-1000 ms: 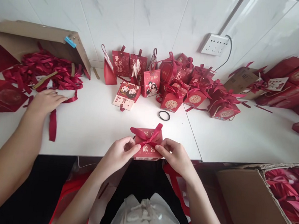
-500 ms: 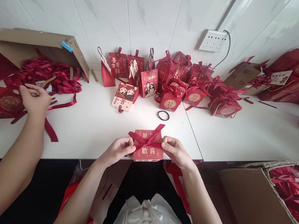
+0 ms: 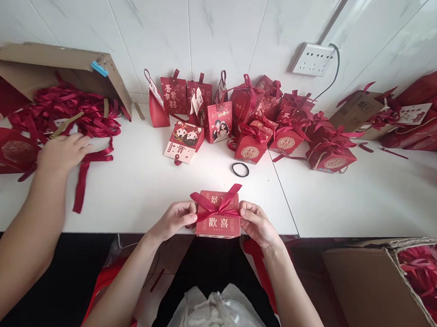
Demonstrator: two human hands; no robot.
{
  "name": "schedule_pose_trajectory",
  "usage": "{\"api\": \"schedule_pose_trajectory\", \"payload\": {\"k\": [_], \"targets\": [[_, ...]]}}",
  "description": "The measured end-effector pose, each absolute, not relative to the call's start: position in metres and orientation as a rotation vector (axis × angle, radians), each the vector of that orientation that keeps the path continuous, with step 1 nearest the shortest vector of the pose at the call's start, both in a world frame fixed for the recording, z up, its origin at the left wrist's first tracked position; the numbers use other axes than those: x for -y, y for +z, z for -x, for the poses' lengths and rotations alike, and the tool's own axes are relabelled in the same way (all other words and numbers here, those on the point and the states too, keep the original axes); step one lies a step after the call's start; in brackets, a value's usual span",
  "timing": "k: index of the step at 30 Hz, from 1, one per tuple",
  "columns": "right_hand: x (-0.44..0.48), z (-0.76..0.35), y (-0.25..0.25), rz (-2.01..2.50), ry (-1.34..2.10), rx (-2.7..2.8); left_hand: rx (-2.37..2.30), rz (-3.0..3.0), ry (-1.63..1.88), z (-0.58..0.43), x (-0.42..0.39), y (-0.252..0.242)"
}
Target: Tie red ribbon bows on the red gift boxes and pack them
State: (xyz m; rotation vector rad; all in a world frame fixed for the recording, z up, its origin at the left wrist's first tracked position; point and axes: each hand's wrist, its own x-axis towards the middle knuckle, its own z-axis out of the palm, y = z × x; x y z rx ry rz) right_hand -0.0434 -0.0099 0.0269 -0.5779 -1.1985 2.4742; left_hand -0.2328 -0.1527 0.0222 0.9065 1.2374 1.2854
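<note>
A red gift box with pale lettering lies at the table's front edge, a dark red ribbon bow tied across its top. On the left side, my left hand pinches the ribbon loop, its fingers closed at the box's edge. My right hand pinches the loop on the opposite side, thumb and forefinger together. Behind the box lies a black elastic ring on the white table.
Another person's hand reaches by a ribbon pile at the left. Finished red boxes stand along the tiled wall. A cardboard carton of red items is at lower right.
The other person's hand has moved right and lower over the ribbons, and a hanging ribbon there has shifted. My hands keep their hold on the bow, with little movement.
</note>
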Motion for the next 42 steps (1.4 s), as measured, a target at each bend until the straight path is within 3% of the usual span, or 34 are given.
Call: {"api": "schedule_pose_trajectory", "payload": {"k": [4,9,14,19,26,29,34,42], "targets": [[0.001,0.036,0.028,0.559,2.367,1.480,-1.389,-0.973,1.272,0.229,0.156,0.034],[-0.011,0.030,0.033,0.637,1.873,1.809,-1.837,-1.149,1.324,0.215,0.166,0.049],[0.003,0.035,0.041,0.537,1.848,1.829,-2.098,-1.298,1.137,0.220,0.163,0.053],[0.007,0.023,0.050,0.944,1.534,1.771,-2.551,-1.156,1.571,0.237,0.161,0.057],[0.000,0.034,0.060,0.979,1.360,1.887,-2.228,-1.330,1.314,0.224,0.145,0.068],[0.017,0.043,0.066,0.932,1.419,2.103,-2.083,-1.329,1.220,0.227,0.135,0.067],[0.060,0.058,0.068,0.823,1.814,2.405,-1.809,-1.405,1.106,0.241,0.126,0.070],[0.082,0.070,0.051,0.746,2.053,2.144,-1.929,-1.532,1.041,0.230,0.121,0.088]]}}
